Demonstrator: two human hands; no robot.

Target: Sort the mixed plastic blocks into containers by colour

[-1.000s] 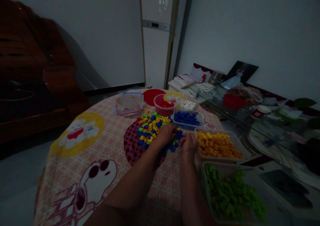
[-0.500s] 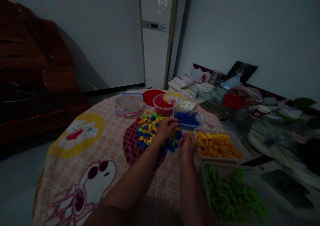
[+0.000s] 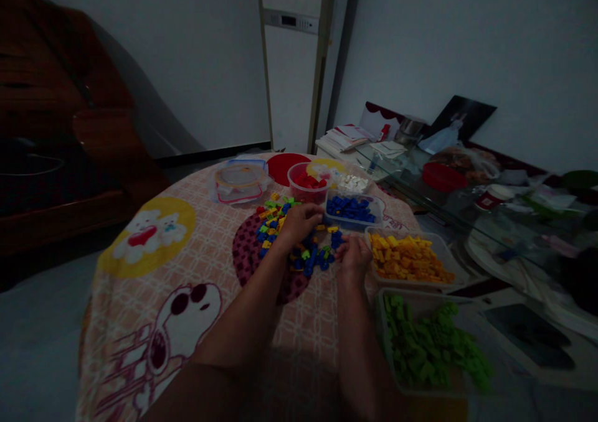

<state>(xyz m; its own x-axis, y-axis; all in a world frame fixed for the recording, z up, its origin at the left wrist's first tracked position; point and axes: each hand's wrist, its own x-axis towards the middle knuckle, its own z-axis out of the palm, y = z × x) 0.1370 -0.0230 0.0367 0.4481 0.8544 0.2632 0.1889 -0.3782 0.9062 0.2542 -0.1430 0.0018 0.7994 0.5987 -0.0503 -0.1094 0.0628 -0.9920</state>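
A mixed pile of toy building blocks in blue, yellow, green and red lies on the patterned cloth. Over the pile, my left hand has its fingers curled together, and anything between them is hidden. My right hand is at the pile's right edge with fingertips pinched, beside a few blue blocks. What it pinches, if anything, is too dark to make out. Just beyond the hands are a clear tub of blue blocks and a round tub of red blocks. To the right stands a tub of yellow blocks.
A large tub of green blocks sits at the near right. White pieces lie at the back, and stacked clear lids at the back left. A cluttered glass table adjoins on the right.
The view has tilted down slightly. My left hand has shifted a little left over the pile, and my right hand stays by its right edge. A yellow block and blue blocks now show between the hands.
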